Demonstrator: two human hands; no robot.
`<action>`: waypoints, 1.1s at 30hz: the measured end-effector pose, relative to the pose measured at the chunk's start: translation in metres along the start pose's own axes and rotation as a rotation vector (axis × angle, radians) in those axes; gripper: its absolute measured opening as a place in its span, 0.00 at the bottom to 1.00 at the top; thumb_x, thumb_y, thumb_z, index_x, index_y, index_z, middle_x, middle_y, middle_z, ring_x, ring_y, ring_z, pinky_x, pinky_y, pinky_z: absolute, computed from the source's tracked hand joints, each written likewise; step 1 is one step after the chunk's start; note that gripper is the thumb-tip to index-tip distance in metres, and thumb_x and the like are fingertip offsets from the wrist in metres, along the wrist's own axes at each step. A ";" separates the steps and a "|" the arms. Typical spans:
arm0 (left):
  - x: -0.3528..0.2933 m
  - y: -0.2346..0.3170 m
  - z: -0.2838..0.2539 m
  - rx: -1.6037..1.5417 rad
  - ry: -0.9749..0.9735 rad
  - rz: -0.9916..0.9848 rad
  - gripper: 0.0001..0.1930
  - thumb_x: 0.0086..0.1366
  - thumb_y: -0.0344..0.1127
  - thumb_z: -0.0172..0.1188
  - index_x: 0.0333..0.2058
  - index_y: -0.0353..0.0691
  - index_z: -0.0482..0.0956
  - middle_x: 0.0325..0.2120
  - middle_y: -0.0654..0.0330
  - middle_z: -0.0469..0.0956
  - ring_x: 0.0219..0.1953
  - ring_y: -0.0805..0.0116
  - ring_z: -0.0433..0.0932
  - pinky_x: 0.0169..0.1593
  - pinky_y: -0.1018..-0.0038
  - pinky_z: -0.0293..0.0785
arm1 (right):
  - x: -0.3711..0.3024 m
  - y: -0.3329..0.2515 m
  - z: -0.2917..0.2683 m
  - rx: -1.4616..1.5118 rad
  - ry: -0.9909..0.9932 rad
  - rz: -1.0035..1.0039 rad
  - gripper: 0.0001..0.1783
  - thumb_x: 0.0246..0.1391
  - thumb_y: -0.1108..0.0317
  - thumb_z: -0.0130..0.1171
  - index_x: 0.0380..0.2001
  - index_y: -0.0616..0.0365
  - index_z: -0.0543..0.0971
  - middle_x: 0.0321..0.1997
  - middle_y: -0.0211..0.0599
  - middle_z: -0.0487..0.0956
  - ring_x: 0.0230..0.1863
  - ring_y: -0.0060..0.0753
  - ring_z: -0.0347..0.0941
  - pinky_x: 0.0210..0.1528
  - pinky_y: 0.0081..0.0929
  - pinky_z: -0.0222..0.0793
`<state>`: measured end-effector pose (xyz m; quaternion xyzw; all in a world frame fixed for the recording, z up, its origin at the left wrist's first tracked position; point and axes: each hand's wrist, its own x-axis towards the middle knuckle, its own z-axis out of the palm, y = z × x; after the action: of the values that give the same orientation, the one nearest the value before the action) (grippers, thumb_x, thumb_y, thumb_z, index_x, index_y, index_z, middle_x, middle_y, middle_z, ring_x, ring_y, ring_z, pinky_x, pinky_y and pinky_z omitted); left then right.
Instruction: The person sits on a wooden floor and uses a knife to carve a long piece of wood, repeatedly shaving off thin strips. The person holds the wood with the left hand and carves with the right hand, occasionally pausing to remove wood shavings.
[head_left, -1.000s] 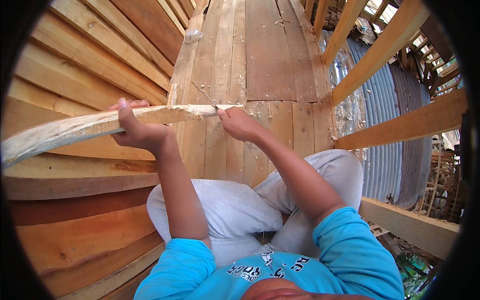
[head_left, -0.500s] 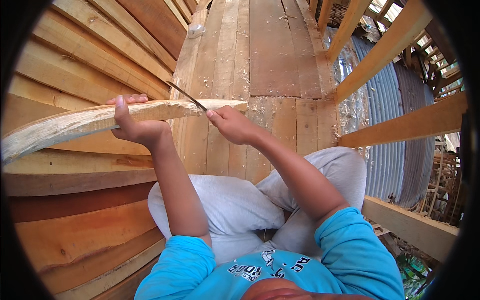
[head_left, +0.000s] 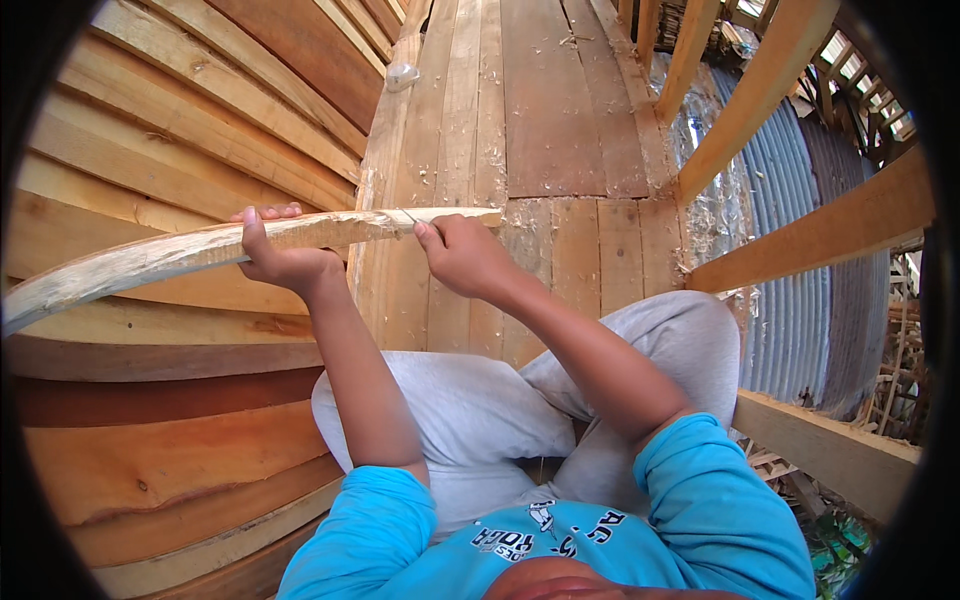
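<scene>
A long pale wooden pole (head_left: pixel 200 251), roughly hewn, reaches from the left rim to just past my right hand. My left hand (head_left: pixel 285 262) is wrapped round it from below, thumb on the near side and fingertips showing over the far edge. My right hand (head_left: pixel 462 254) is closed round the handle of a knife, and its fist hides the handle. Only a short, thin bit of the knife blade (head_left: pixel 409 217) shows, lying against the pole's cut face near its right end.
A wall of overlapping boards (head_left: pixel 170 430) rises close on my left. Shavings lie on the plank floor (head_left: pixel 560 110), with a clear plastic container (head_left: pixel 402 77) farther off. A wooden railing (head_left: pixel 810 240) runs along my right, with corrugated metal sheets (head_left: pixel 790 330) beyond it.
The knife blade stretched out beyond the pole's far edge before; now it is turned so that little of it shows. My hands and the pole sit slightly lower and farther right in view.
</scene>
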<state>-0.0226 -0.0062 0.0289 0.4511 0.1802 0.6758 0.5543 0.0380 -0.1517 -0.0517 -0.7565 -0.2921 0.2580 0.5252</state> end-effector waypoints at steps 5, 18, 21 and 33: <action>-0.014 0.002 0.011 -0.197 -0.262 -0.045 0.13 0.54 0.35 0.58 0.37 0.41 0.66 0.20 0.63 0.66 0.23 0.72 0.67 0.32 0.74 0.68 | 0.014 0.018 -0.007 -0.129 -0.015 0.136 0.29 0.67 0.54 0.41 0.30 0.72 0.79 0.32 0.64 0.79 0.36 0.61 0.78 0.46 0.50 0.71; -0.011 -0.005 0.004 -0.286 -0.550 -0.096 0.13 0.57 0.39 0.55 0.39 0.46 0.65 0.23 0.65 0.65 0.27 0.73 0.65 0.37 0.74 0.63 | 0.008 0.019 -0.010 -0.166 -0.104 0.215 0.28 0.67 0.54 0.39 0.33 0.72 0.77 0.36 0.64 0.78 0.39 0.61 0.76 0.47 0.50 0.70; -0.001 -0.005 0.002 -0.335 -0.578 -0.128 0.12 0.57 0.40 0.54 0.39 0.47 0.65 0.23 0.65 0.65 0.27 0.73 0.65 0.37 0.74 0.63 | 0.023 0.105 -0.007 -0.196 0.044 0.291 0.30 0.67 0.51 0.41 0.24 0.70 0.74 0.26 0.58 0.78 0.28 0.54 0.74 0.40 0.48 0.70; -0.004 -0.008 0.010 -0.294 -0.455 -0.116 0.12 0.56 0.39 0.56 0.38 0.46 0.67 0.23 0.65 0.65 0.26 0.73 0.66 0.36 0.74 0.65 | 0.029 0.126 -0.008 -0.112 0.062 0.363 0.31 0.68 0.51 0.39 0.32 0.72 0.78 0.23 0.49 0.76 0.26 0.45 0.77 0.32 0.42 0.72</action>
<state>-0.0104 -0.0098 0.0270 0.4950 -0.0236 0.5430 0.6779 0.0852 -0.1710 -0.1712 -0.8324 -0.1484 0.3083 0.4360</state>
